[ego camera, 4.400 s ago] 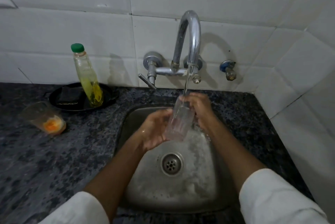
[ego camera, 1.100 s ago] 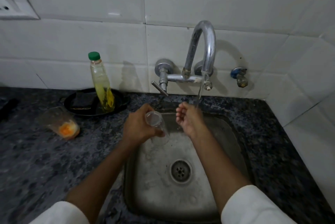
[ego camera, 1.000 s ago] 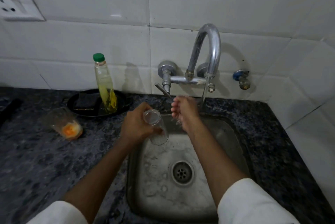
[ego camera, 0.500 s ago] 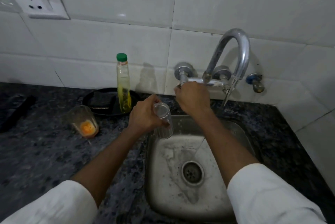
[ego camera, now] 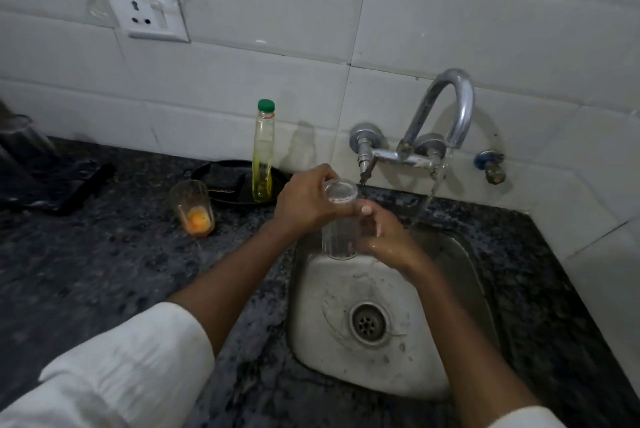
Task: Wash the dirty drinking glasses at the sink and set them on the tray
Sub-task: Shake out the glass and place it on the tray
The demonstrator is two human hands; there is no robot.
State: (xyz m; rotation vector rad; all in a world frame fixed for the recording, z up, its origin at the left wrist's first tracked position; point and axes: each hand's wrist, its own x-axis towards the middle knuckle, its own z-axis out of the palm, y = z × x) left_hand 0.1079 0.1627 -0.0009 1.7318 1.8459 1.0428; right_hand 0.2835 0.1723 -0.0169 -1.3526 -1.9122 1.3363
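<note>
Clear ribbed drinking glass (ego camera: 338, 220) held inverted over steel sink's (ego camera: 478, 254) back-left corner, likely draining. Left hand (ego camera: 304, 204) fingers curl round base; right hand (ego camera: 384, 237) fingers wrap side, steadying. Tray unseen.

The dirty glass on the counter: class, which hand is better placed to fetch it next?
Probably the left hand: the dirty glass stands on its side, while the right hand is over the sink.

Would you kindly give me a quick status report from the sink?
Both hands, left hand and right hand, grip clear ribbed glass over steel sink. Tap running. Dirty orange-stained glass waits on counter.
</note>
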